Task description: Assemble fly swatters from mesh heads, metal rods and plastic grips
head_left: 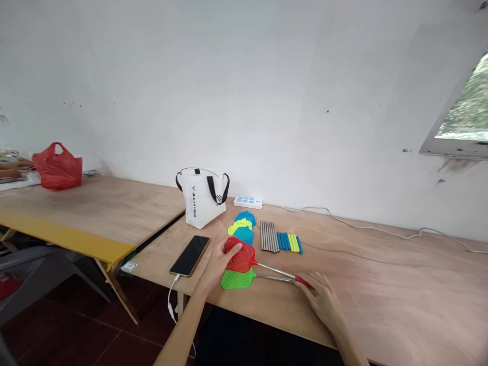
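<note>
My left hand (219, 262) pinches the left side of a red fly swatter (244, 256) by its mesh head, thumb on top. At the other end my right hand (322, 295) closes around the red handle, and its fingers partly hide it. A green fly swatter (236, 279) lies just in front, partly under the red one. Its handle end reaches my right hand, where I cannot make out whether it is also gripped. Behind them lie blue swatter heads (244, 235) and a yellow swatter head (238, 225). Metal rods (269, 237) and blue and yellow handle tubes (293, 243) lie in rows alongside.
A phone (189, 255) on a white cable lies left of my left hand. Behind it stands a white bag (204, 201) with black straps. A power strip (247, 202) sits by the wall, its cord running right. A red plastic bag (59, 168) rests on the left table.
</note>
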Available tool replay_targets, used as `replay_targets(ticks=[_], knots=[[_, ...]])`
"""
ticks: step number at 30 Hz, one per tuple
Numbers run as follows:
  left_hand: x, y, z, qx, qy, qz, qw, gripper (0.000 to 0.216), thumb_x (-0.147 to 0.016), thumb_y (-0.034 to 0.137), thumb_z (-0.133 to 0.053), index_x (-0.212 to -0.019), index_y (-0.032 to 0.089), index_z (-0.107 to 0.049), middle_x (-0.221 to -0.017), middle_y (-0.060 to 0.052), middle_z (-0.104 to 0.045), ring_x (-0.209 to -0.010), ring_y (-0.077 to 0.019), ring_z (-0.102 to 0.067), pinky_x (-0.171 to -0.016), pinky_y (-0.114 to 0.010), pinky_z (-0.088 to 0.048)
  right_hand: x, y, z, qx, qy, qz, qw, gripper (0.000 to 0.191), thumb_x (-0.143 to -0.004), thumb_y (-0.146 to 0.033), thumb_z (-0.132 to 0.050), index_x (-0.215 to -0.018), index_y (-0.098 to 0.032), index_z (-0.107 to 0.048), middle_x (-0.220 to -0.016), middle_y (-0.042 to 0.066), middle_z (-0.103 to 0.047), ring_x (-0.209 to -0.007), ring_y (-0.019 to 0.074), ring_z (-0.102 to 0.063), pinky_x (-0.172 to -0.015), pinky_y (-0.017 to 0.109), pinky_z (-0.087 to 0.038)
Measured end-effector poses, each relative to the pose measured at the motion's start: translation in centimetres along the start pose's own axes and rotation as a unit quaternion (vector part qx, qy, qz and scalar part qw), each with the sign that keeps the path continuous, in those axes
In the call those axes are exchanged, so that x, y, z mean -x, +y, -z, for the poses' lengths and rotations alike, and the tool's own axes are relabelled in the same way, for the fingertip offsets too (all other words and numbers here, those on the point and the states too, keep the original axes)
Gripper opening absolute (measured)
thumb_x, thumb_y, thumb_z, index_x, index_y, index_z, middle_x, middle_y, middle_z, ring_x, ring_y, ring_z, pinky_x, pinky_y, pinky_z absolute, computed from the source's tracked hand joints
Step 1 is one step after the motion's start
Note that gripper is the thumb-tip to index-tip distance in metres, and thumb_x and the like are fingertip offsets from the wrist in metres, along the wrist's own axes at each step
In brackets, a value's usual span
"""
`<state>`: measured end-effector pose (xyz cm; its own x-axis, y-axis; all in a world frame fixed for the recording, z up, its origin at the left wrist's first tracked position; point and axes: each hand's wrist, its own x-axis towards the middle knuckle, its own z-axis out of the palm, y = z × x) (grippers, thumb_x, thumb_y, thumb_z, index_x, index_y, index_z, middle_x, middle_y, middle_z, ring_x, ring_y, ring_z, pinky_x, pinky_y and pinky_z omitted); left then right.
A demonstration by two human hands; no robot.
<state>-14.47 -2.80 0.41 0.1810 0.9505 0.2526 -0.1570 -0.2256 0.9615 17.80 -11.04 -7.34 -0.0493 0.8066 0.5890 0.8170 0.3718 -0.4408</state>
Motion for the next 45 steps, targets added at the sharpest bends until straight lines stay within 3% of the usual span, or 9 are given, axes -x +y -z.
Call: replay_targets(ticks=[11, 19, 26, 32, 35, 42, 45], knots=[[0.6, -2.4, -4.0, -0.008, -0.013, 0.027, 1.0, 0.035, -0.081, 0.052, -0.076, -0.081, 0.019, -0.064, -0.081, -0.003, -0.07, -0.078, -0.0214, -0.066, -0.07, -0.029, -0.051, 0.3, -2.4, -1.0, 0.057, -0.032, 0.05, 0.997, 0.037, -0.105, -0.048, -0.04, -0.119, -0.035, -0.071, -0.093, 0.002, -0.075, -0.08, 0.0195, -0.072, -0.066, 0.028, -0.048], [1.3, -3.3, -5.0, -0.016, -0.023, 0.096, 0.995, 0.037, -0.079, 0.053, -0.077, -0.077, 0.019, -0.063, -0.076, -0.002, -0.07, -0.073, -0.0216, -0.066, -0.066, -0.029, -0.049, 0.0, -4.4, -1.7, 0.113, -0.016, 0.109, 0.987, 0.034, -0.106, -0.028, -0.038, -0.101, -0.028, -0.071, -0.078, 0.001, -0.069, -0.067, 0.0159, -0.065, -0.063, 0.026, -0.037], [1.4, -4.4, -5.7, -0.015, -0.015, 0.049, 0.999, 0.036, -0.083, 0.054, -0.074, -0.08, 0.02, -0.062, -0.079, -0.003, -0.071, -0.077, -0.0227, -0.067, -0.069, -0.03, -0.051, -0.1, -4.9, -2.0, 0.11, 0.01, 0.117, 0.987, 0.035, -0.102, -0.015, -0.037, -0.086, -0.023, -0.067, -0.073, 0.001, -0.066, -0.068, 0.0149, -0.064, -0.061, 0.025, -0.035], [1.3, -4.2, -5.2, -0.009, -0.03, 0.065, 0.997, 0.036, -0.083, 0.053, -0.075, -0.081, 0.02, -0.062, -0.08, -0.004, -0.07, -0.075, -0.0218, -0.066, -0.067, -0.029, -0.051, -0.1, -5.1, -2.2, 0.121, 0.004, 0.121, 0.985, 0.036, -0.105, -0.023, -0.036, -0.095, -0.025, -0.07, -0.078, 0.003, -0.069, -0.073, 0.0162, -0.067, -0.062, 0.026, -0.039], [0.9, -3.4, -4.5, -0.027, -0.02, 0.041, 0.999, 0.038, -0.082, 0.055, -0.075, -0.081, 0.019, -0.063, -0.08, -0.004, -0.07, -0.075, -0.0217, -0.066, -0.067, -0.029, -0.051, 0.0, -4.8, -2.4, 0.127, -0.011, 0.103, 0.986, 0.032, -0.107, -0.034, -0.04, -0.103, -0.028, -0.071, -0.085, 0.003, -0.073, -0.078, 0.0171, -0.069, -0.064, 0.026, -0.042], [-0.1, -1.1, -0.5, -0.009, 0.032, 0.045, 0.998, 0.039, -0.082, 0.056, -0.075, -0.087, 0.018, -0.067, -0.087, -0.006, -0.073, -0.077, -0.0232, -0.069, -0.07, -0.032, -0.055, -0.2, -1.1, -0.3, 0.079, 0.035, -0.011, 0.996, 0.034, -0.099, -0.057, -0.051, -0.103, -0.031, -0.073, -0.097, 0.004, -0.076, -0.089, 0.0241, -0.07, -0.076, 0.034, -0.05], [-0.2, -0.9, 0.5, 0.001, 0.038, 0.046, 0.998, 0.038, -0.081, 0.055, -0.076, -0.088, 0.018, -0.068, -0.088, -0.006, -0.074, -0.079, -0.0241, -0.07, -0.071, -0.033, -0.056, -0.4, 0.5, 1.0, 0.022, 0.056, -0.069, 0.996, 0.038, -0.094, -0.063, -0.055, -0.097, -0.031, -0.075, -0.086, 0.003, -0.074, -0.074, 0.0226, -0.067, -0.069, 0.035, -0.051]])
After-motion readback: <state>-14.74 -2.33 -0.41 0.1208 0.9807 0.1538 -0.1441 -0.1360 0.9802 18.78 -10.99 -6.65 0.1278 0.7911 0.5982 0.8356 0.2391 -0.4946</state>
